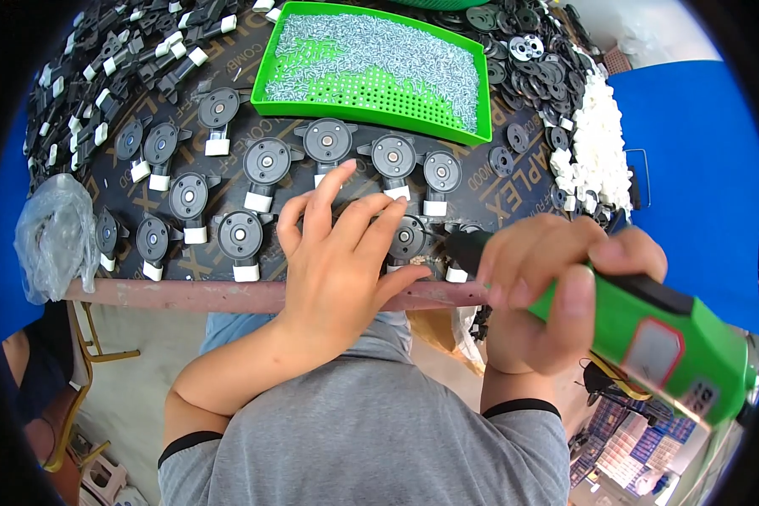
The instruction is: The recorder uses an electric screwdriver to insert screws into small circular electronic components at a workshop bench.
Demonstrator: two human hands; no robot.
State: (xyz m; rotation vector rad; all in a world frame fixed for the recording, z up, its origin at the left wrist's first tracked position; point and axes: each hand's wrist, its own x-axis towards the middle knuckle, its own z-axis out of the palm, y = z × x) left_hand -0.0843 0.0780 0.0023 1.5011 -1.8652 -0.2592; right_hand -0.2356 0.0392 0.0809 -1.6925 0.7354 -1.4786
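My right hand (557, 287) is wrapped round a green and black electric screwdriver (691, 350). Its dark nose points left, toward a black disc assembly (408, 238) by my left thumb; the bit tip is too blurred to place. My left hand (337, 261) hangs over the front rows with fingers spread, holding nothing that shows. One of its fingertips reaches up to the assembly (327, 140) in the back row, and another is by the white end of the assembly (394, 158) to its right. Each assembly has a round black disc and a white end piece.
A green perforated tray (371, 108) of small silver screws lies behind the rows. Black parts with white ends (101, 93) crowd the far left. Loose black discs (535, 72) and white pieces (599, 143) are heaped at right. A crumpled plastic bag (56, 236) sits at the left edge.
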